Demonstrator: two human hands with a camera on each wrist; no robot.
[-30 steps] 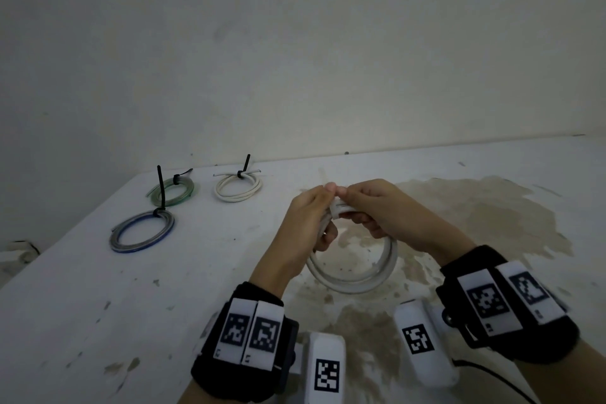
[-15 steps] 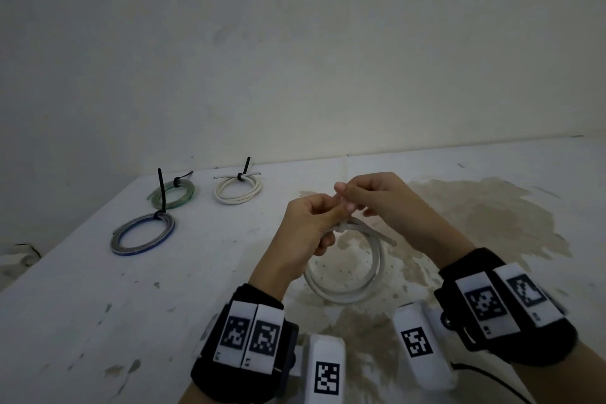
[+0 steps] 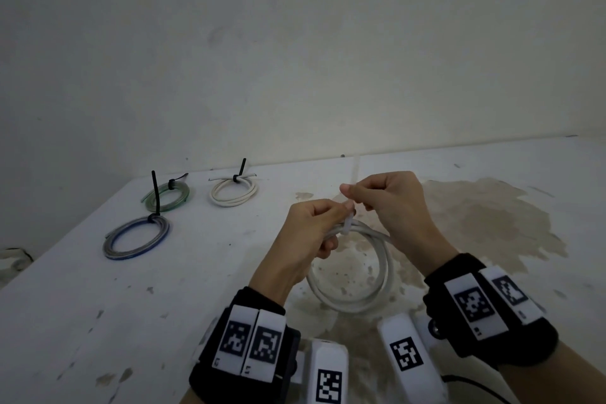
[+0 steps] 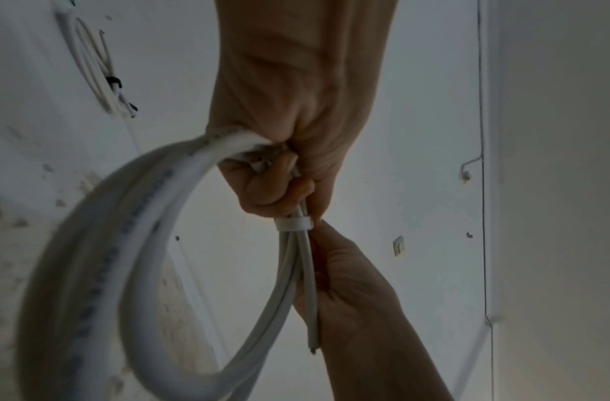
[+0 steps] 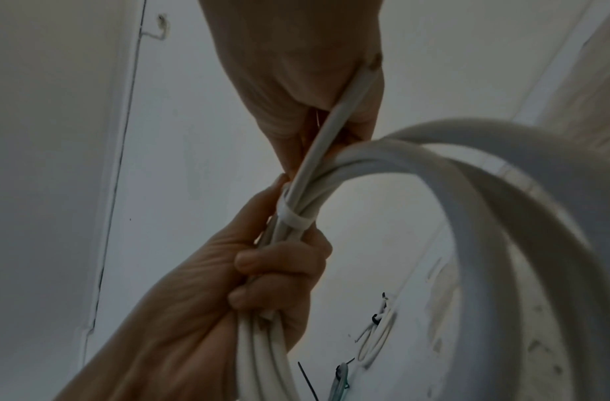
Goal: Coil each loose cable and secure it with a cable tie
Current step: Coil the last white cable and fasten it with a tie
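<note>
Both bare hands wear black wristbands (image 3: 244, 348) carrying white tiles printed with black square marker codes; white camera housings (image 3: 329, 371), also marker-labelled, project beneath each wrist.

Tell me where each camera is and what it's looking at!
Head: sits on the person's head, looking forward and down at the table; shows both hands and wristbands, the left hand and right hand on the white cable coil.
Left wrist: looks along the left hand at the white cable tie; the right hand shows too.
Right wrist: looks along the right hand; the left hand grips the coil.
Shared: both wrist views show the same white cable tie.
</note>
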